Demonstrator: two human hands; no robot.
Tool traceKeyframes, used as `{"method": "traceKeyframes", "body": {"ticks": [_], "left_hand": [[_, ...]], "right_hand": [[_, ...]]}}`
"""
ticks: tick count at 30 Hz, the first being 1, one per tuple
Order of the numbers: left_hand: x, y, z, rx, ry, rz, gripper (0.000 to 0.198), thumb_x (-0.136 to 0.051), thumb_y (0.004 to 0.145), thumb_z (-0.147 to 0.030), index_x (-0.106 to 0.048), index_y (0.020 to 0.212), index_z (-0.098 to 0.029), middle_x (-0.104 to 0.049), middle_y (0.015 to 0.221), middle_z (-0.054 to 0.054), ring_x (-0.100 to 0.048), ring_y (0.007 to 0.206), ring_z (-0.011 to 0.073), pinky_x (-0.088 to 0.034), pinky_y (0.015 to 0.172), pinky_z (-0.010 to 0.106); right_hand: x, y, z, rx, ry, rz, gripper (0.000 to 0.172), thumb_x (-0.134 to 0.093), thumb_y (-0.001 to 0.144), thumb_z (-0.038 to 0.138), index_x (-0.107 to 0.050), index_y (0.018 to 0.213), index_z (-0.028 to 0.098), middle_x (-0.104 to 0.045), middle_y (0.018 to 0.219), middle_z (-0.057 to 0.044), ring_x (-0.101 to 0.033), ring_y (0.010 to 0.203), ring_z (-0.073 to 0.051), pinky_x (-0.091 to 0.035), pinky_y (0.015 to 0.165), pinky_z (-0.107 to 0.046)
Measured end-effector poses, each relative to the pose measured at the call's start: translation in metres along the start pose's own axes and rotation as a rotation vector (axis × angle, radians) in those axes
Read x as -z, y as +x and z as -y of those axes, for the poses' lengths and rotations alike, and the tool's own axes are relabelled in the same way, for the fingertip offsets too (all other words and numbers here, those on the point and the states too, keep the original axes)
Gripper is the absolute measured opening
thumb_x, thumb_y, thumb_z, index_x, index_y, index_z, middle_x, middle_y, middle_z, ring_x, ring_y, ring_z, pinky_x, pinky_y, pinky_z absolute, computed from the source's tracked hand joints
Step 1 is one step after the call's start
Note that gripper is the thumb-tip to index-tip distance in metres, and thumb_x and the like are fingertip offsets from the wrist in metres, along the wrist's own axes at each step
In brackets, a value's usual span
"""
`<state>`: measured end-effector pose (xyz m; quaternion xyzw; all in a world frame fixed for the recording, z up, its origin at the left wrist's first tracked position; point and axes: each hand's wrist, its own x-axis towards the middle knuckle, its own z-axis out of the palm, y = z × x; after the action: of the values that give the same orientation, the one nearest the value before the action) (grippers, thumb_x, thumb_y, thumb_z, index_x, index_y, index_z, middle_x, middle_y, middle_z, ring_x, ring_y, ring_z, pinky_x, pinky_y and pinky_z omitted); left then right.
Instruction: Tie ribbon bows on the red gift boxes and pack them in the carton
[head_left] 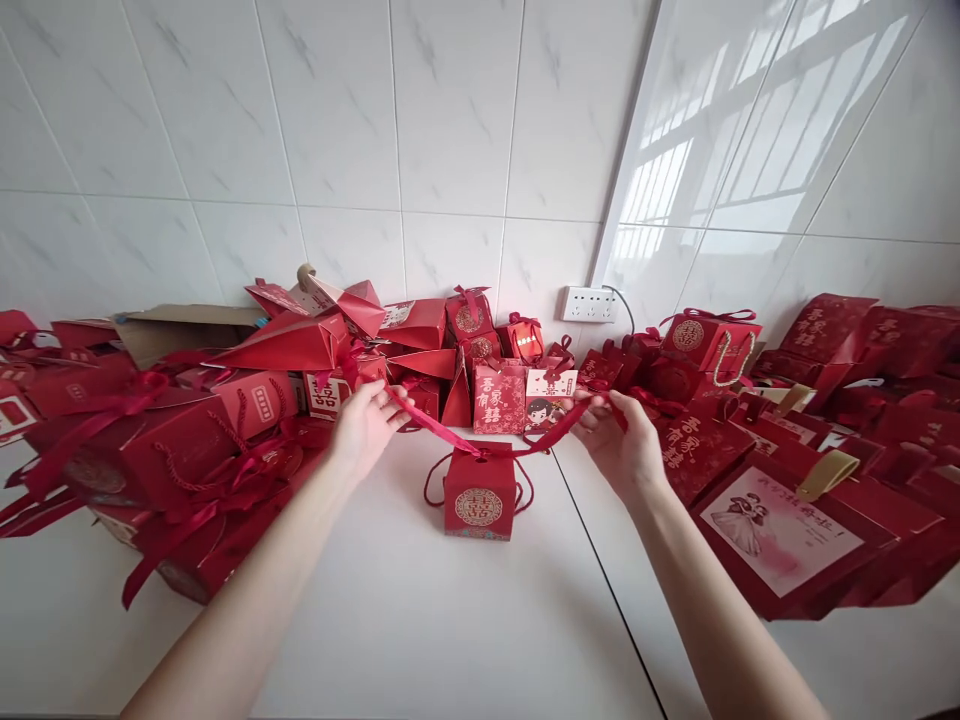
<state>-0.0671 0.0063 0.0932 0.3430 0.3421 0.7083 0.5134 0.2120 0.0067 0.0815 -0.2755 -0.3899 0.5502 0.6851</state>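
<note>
A small red gift box (480,508) with a gold emblem on its front stands upright on the white table, centred between my arms. Cord handles loop out from both its sides. From its top a dark pink ribbon (439,428) runs out both ways. My left hand (369,422) pinches the ribbon's left end, fingers closed, above and left of the box. On the other side my right hand (616,440) grips the right end, also closed. Both lengths slope down to the box top, where I cannot make out a knot.
Red gift boxes and bags pile up at the left (180,440), along the wall (499,398) and at the right (780,530). A cardboard box (184,335) lies behind the left pile. A power strip (591,304) is on the tiled wall. A dark seam crosses the white table (420,620).
</note>
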Motion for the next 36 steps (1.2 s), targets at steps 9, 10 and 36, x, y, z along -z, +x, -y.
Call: {"method": "traceKeyframes", "body": {"ticks": [9, 10, 36], "left_hand": [[-0.06, -0.017, -0.018, -0.139, 0.211, 0.461, 0.036, -0.065, 0.065, -0.029, -0.069, 0.098, -0.014, -0.069, 0.102, 0.01, -0.06, 0.095, 0.0218, -0.045, 0.077, 0.03], [-0.062, -0.019, -0.019, -0.145, 0.224, 0.484, 0.037, -0.065, 0.066, -0.029, -0.07, 0.1, -0.015, -0.069, 0.104, 0.01, -0.06, 0.097, 0.0226, -0.044, 0.079, 0.031], [-0.01, -0.028, 0.042, -0.14, 1.393, 0.589, 0.039, -0.065, 0.067, -0.047, -0.058, 0.095, -0.021, -0.062, 0.108, 0.008, -0.059, 0.102, 0.0274, -0.047, 0.081, 0.034]], "right_hand": [[-0.07, 0.004, 0.005, -0.024, -0.086, 0.443, 0.055, -0.042, 0.079, 0.062, -0.067, 0.103, 0.02, -0.068, 0.103, -0.008, -0.057, 0.105, -0.025, -0.04, 0.095, -0.04], [-0.073, 0.004, 0.005, -0.015, -0.082, 0.466, 0.056, -0.043, 0.079, 0.063, -0.068, 0.104, 0.02, -0.068, 0.104, -0.008, -0.056, 0.107, -0.025, -0.038, 0.096, -0.04], [-0.035, 0.01, -0.044, 0.263, -1.197, 0.734, 0.02, -0.053, 0.075, 0.012, -0.072, 0.078, 0.02, -0.071, 0.088, -0.005, -0.064, 0.081, -0.019, -0.047, 0.078, -0.032]]}}
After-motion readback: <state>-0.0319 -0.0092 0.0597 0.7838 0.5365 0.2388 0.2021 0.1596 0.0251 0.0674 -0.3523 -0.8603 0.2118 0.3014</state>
